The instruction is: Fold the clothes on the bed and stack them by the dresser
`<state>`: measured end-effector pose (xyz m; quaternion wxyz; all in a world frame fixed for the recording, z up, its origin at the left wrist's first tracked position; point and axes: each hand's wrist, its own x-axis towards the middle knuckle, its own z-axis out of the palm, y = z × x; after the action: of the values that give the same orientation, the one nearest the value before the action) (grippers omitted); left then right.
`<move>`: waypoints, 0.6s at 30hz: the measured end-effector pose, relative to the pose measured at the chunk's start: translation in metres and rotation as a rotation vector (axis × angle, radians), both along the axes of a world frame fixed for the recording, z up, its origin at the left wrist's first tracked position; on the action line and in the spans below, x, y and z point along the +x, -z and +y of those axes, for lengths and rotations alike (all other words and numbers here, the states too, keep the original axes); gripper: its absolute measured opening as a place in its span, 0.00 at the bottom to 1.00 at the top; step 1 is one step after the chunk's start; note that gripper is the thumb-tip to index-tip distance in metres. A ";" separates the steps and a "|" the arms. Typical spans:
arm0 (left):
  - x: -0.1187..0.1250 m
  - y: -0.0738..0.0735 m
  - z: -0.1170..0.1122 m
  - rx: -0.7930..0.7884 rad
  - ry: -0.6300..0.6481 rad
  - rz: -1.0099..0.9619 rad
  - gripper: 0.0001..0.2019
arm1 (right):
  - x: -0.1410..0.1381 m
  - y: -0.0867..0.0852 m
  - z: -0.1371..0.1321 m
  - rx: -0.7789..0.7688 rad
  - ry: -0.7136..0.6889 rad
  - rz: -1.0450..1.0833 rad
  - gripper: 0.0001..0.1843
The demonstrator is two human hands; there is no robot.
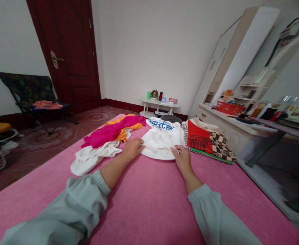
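Note:
A white garment with blue print [161, 137] lies bunched on the pink bed cover [149, 200]. My left hand [133, 148] grips its left edge with closed fingers. My right hand [182, 157] pinches its right edge. Both arms wear pale green sleeves. To the left lies a heap of magenta, orange and white clothes [108, 137]. To the right sits a stack of folded clothes [208, 141], with a red piece and a checked piece on top.
A dark red door [67, 51] and a folding chair [34, 93] with an orange cloth stand at the left. A small white table [159, 103] is beyond the bed. A white dresser [231, 122] with a red basket and bottles runs along the right.

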<state>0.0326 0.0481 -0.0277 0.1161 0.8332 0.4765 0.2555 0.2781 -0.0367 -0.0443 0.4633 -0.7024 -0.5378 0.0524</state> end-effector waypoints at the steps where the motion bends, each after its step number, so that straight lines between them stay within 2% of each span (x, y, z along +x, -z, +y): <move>1: 0.002 0.000 -0.003 0.005 -0.042 -0.019 0.09 | -0.001 0.003 0.002 0.013 -0.013 0.032 0.17; 4: 0.003 -0.005 -0.007 0.014 -0.147 -0.101 0.10 | -0.008 -0.001 -0.001 -0.084 -0.014 -0.042 0.18; 7: -0.012 -0.026 -0.010 0.034 -0.215 -0.221 0.11 | -0.013 -0.031 -0.017 -0.102 -0.040 -0.126 0.09; 10: -0.044 -0.061 -0.021 0.028 -0.262 -0.467 0.17 | -0.010 -0.077 -0.049 0.057 -0.105 0.113 0.09; 12: -0.071 -0.082 -0.038 -0.067 -0.215 -0.876 0.16 | -0.003 -0.101 -0.078 0.106 -0.125 0.387 0.13; 13: -0.085 -0.089 -0.050 -0.126 -0.168 -0.986 0.16 | 0.001 -0.107 -0.094 0.102 -0.122 0.508 0.14; 15: -0.111 -0.090 -0.077 -0.291 -0.154 -0.997 0.17 | 0.009 -0.105 -0.128 0.030 -0.085 0.715 0.14; 17: -0.132 -0.078 -0.104 -0.509 -0.209 -0.759 0.17 | 0.018 -0.085 -0.160 -0.180 -0.055 0.797 0.15; 18: -0.141 -0.068 -0.116 -0.607 -0.219 -0.613 0.16 | 0.022 -0.072 -0.173 -0.312 -0.058 0.775 0.17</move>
<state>-0.1080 -0.0675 0.0400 0.4637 0.5917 0.5587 0.3502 0.3005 -0.2100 0.0273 0.5176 -0.6770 -0.3290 0.4068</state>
